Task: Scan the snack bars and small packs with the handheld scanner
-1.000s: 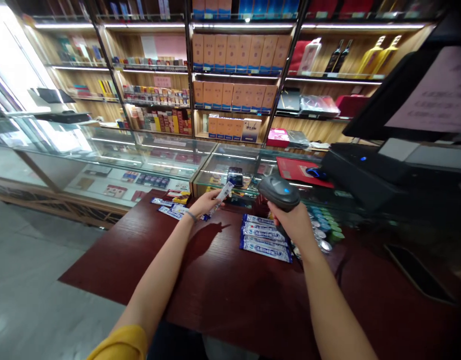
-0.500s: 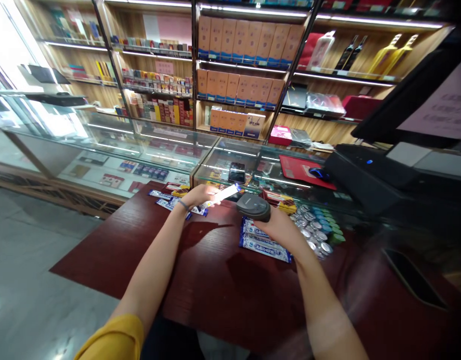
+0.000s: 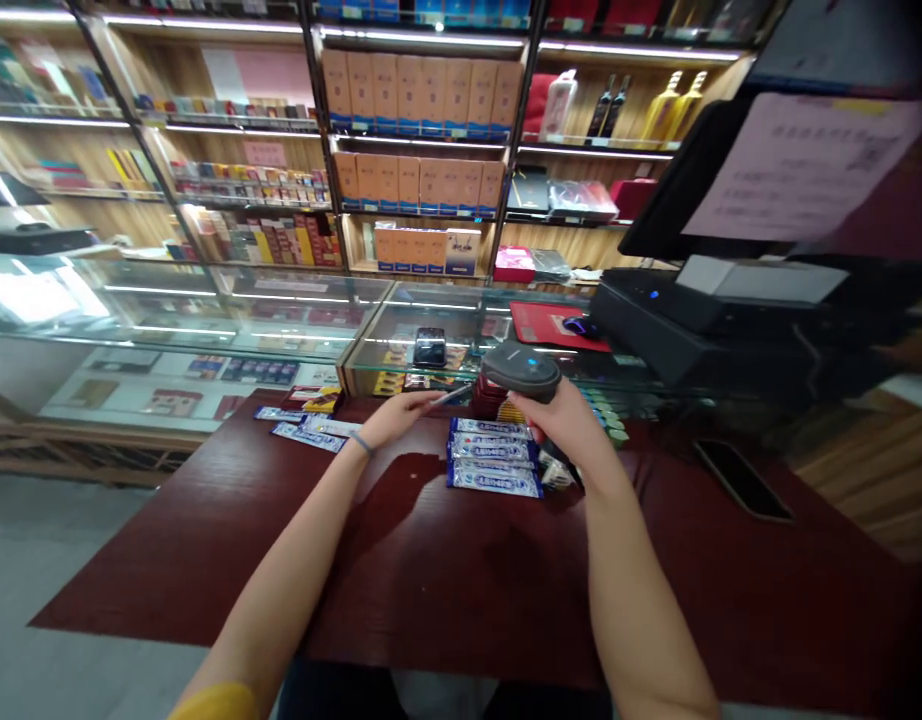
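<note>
Scanner (image 3: 522, 368) in right hand (image 3: 568, 422), packet (image 3: 453, 395) pinched in left hand (image 3: 395, 418)

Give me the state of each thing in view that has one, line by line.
Left hand: closed on a thin item, seen nearly edge-on
Right hand: gripping the scanner
Scanner: held up, blue light lit
Middle packets: flat, in a row
Left packets: flat, askew
Phone at right: flat, screen dark
Shelf lights: on

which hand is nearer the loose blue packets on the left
Left: the left hand is just right of the packets; the right hand is much farther right, holding a scanner.
</note>
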{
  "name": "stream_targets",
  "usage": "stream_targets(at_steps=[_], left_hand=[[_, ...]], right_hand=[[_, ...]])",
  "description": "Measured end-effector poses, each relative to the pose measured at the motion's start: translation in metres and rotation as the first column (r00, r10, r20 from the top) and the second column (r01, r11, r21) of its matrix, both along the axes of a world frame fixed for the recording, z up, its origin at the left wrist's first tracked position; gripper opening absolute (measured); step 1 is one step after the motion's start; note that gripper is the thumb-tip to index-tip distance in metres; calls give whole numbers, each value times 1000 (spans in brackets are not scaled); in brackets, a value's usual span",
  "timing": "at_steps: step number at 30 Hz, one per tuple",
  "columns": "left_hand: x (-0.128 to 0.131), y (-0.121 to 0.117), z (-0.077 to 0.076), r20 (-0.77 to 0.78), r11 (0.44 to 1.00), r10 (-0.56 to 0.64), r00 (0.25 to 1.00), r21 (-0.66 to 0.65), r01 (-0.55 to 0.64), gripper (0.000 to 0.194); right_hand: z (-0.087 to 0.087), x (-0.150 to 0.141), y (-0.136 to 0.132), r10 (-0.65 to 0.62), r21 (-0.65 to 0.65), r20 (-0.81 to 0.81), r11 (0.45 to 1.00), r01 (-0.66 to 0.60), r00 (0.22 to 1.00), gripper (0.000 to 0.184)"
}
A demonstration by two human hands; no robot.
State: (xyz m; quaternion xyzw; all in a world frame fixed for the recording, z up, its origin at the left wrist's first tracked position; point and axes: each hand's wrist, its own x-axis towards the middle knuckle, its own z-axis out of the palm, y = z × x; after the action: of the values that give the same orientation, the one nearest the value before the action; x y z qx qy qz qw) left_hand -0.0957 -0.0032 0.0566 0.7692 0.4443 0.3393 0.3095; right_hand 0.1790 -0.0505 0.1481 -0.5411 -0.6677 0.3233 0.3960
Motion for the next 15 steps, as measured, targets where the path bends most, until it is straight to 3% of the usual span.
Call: stream_targets(at_steps=[3, 6, 11, 15], left_hand=[[38, -3, -15, -137, 975, -90, 987, 191, 115, 45], [75, -6, -34, -293, 929, -82, 953, 323, 180, 46], [111, -7, -57, -361, 924, 4, 933, 357, 134, 41], [121, -5, -63, -372, 924, 5, 928, 356, 138, 34]], right_hand=[[5, 16, -2, -19, 6, -110, 1000, 20, 994, 27], [9, 30, -4, -43, 30, -161, 998, 49, 986, 23], [17, 48, -9, -88, 44, -236, 994, 101, 968, 23], [21, 58, -11, -119, 47, -281, 989, 138, 952, 21]])
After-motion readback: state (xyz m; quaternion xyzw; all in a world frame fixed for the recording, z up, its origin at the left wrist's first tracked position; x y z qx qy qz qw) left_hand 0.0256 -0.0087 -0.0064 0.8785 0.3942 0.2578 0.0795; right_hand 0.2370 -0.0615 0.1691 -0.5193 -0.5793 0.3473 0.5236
